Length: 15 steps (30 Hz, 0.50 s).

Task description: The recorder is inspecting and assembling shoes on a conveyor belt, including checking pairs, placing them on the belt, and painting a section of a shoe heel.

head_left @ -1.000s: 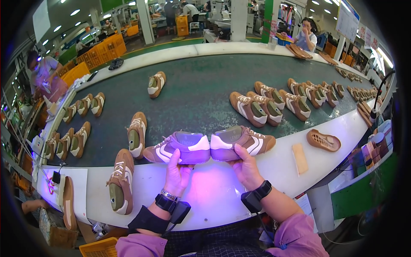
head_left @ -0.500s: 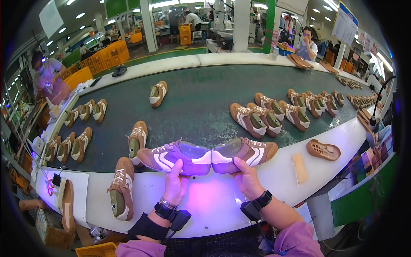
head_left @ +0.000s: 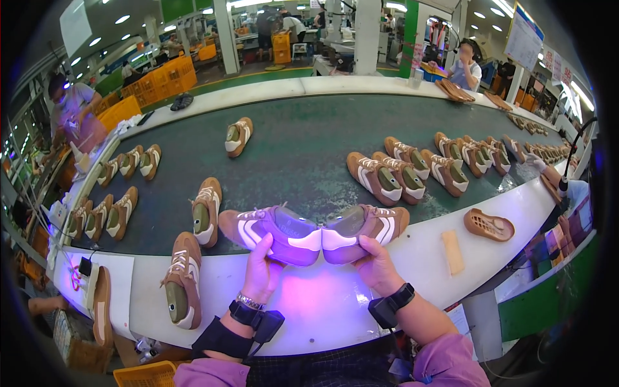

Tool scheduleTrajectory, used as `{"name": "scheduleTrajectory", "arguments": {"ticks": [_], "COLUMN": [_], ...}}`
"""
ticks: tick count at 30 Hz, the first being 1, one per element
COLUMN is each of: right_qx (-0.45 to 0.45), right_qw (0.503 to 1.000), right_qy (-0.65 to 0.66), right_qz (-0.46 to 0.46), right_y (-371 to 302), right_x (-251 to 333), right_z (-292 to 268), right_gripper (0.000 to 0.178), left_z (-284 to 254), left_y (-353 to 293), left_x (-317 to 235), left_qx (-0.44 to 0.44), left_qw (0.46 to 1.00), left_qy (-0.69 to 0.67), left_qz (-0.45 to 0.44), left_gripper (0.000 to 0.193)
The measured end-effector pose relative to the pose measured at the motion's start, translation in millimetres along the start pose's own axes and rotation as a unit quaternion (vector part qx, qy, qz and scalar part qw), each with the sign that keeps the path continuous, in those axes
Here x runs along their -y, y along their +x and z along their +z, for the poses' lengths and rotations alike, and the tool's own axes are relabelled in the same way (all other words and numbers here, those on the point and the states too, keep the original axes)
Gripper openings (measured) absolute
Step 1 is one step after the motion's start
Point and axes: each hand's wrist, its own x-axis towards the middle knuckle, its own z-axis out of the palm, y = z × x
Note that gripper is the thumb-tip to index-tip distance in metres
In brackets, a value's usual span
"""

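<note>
Two brown sneakers with white stripes and green inner forms are held up above the white table edge, heels meeting in the middle. My left hand (head_left: pixel 260 274) is wrapped round the left sneaker (head_left: pixel 276 233), thumb on its near side, toe to the left. My right hand (head_left: pixel 378 264) grips the right sneaker (head_left: pixel 369 231) the same way, toe to the right. Purple light falls on both heels and the table below. Left of my left hand, another sneaker (head_left: pixel 182 274) rests on the white edge, and one more (head_left: pixel 207 213) sits behind it on the green belt.
Several sneakers (head_left: pixel 403 169) stand in groups on the belt (head_left: pixel 290 148). On the white edge (head_left: pixel 232 287) lie a brown sole (head_left: pixel 489 225), a tan block (head_left: pixel 452 253) and, far left, an upright sole (head_left: pixel 102 306). Co-workers stand across the belt; a gloved hand (head_left: pixel 535 161) reaches in at right.
Both sneakers have tilted, their soles turning more out of sight and their openings showing more. At the far right, a co-worker's gloved hand has come in over the belt by a sneaker.
</note>
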Motion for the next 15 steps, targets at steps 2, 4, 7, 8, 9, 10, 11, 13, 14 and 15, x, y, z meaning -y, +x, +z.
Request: {"name": "scheduleTrajectory", "arguments": {"ticks": [2, 4, 7, 8, 9, 10, 11, 13, 14, 15], "right_qx": [0.009, 0.039, 0.051, 0.06, 0.077, 0.064, 0.063, 0.063, 0.064, 0.08], "right_qw": [0.998, 0.995, 0.993, 0.992, 0.99, 0.99, 0.99, 0.983, 0.983, 0.983], "right_qy": [0.054, 0.075, 0.072, 0.065, 0.062, 0.04, 0.035, 0.061, 0.056, 0.051], "right_qz": [0.02, 0.055, 0.08, 0.086, 0.1, 0.121, 0.121, 0.16, 0.161, 0.159], "right_y": [0, 0, 0, 3, 9, 10, 10, 14, 18, 25], "right_x": [1, 6, 6, 8, 3, -2, 1, 7, 10, 12], "right_z": [-5, -8, -12, -25, -26, -7, -9, -13, -14, -13], "right_gripper": [0.055, 0.058, 0.062, 0.062, 0.063, 0.065, 0.065, 0.064, 0.064, 0.061], "left_z": [5, -4, -45, -48, -72, -115, -110, -107, -101, -98], "left_y": [15, 34, 63, 68, 78, 86, 87, 82, 81, 79], "left_x": [-1, -16, -39, -40, -37, -33, -29, -30, -23, -19], "left_qx": [0.029, 0.055, 0.013, -0.018, -0.023, -0.154, -0.261, -0.221, -0.232, -0.244], "left_qw": [0.994, 0.993, 0.998, 0.996, 0.995, 0.946, 0.83, 0.734, 0.69, 0.641], "left_qy": [-0.105, -0.101, -0.035, -0.026, -0.024, 0.209, 0.418, 0.616, 0.653, 0.688], "left_qz": [-0.011, 0.006, 0.052, 0.083, 0.094, 0.194, 0.261, 0.182, 0.21, 0.237], "left_gripper": [0.045, 0.05, 0.064, 0.062, 0.062, 0.066, 0.072, 0.068, 0.068, 0.069]}}
